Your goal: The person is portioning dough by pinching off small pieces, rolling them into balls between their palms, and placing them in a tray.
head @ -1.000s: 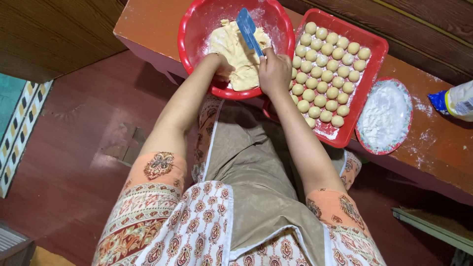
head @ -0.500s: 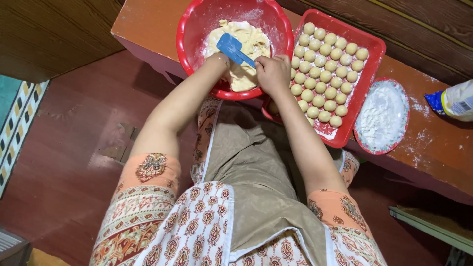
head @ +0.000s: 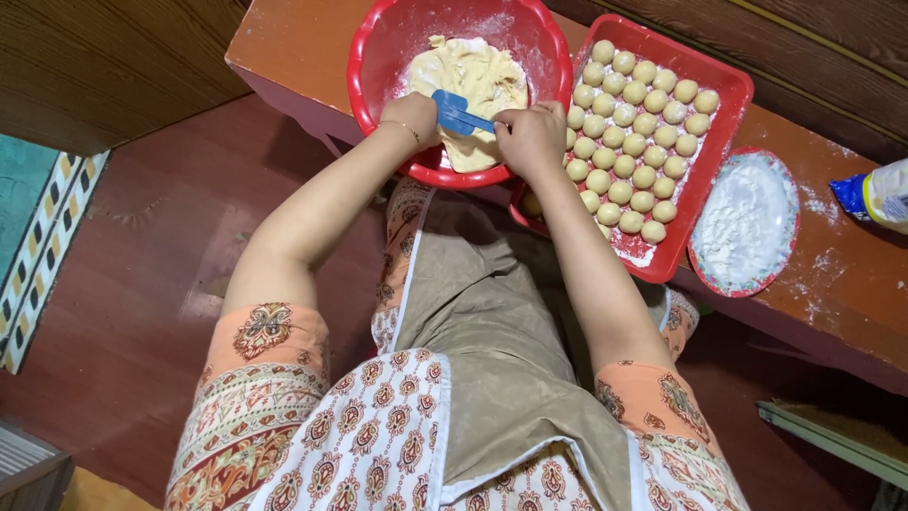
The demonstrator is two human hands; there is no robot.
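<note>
1. Dough (head: 473,71): pale lump in the red bowl (head: 378,57), floury, filling the bowl's middle and its 6 o'clock side.
2. Blue scraper (head: 454,112): lies across the dough's near edge, blade toward 9 o'clock, handle end in the right hand.
3. Right hand (head: 532,137): closed around the scraper handle at the bowl's 5 o'clock rim.
4. Left hand (head: 413,115): fingers curled, resting on the dough just beside the scraper blade, at the bowl's 7 o'clock side. Can't tell if it pinches any dough.
5. Red tray (head: 728,95): just beside the bowl at 3 o'clock, packed with rows of dough balls (head: 634,132).
6. Plate of flour (head: 745,222): touching the tray's outer edge, at 4 o'clock from the bowl.
7. All of it sits on a flour-dusted wooden table (head: 284,38).
8. Bag (head: 875,194): at the table's far right, blue and pale, cut off by the frame.
</note>
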